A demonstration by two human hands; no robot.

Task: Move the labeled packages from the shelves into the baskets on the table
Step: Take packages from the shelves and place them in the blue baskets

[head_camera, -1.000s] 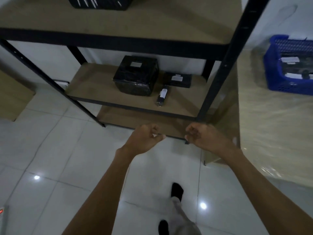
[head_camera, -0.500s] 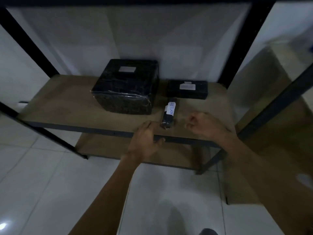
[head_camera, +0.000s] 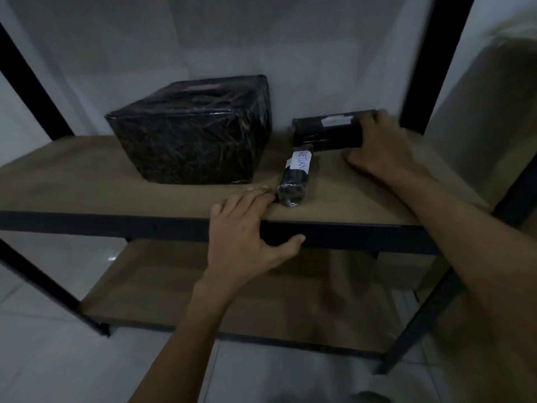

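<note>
Three black-wrapped packages lie on the wooden shelf. A large box with a white label on top stands at the left. A slim package with a handwritten white label lies near the front edge. A flat box with a white label sits at the back right. My right hand grips the right end of the flat box, fingers over its top and thumb down on the shelf in front of it. My left hand rests on the shelf's front edge, fingertips touching the slim package, thumb under the rail.
Black steel uprights frame the shelf on both sides. A lower wooden shelf lies beneath, above white floor tiles. A wall stands right behind the packages. A pale table side shows at the right.
The view has dropped closer to the shelf. My right hand reached back and took hold of the flat box. My left hand moved onto the shelf edge beside the slim package.
</note>
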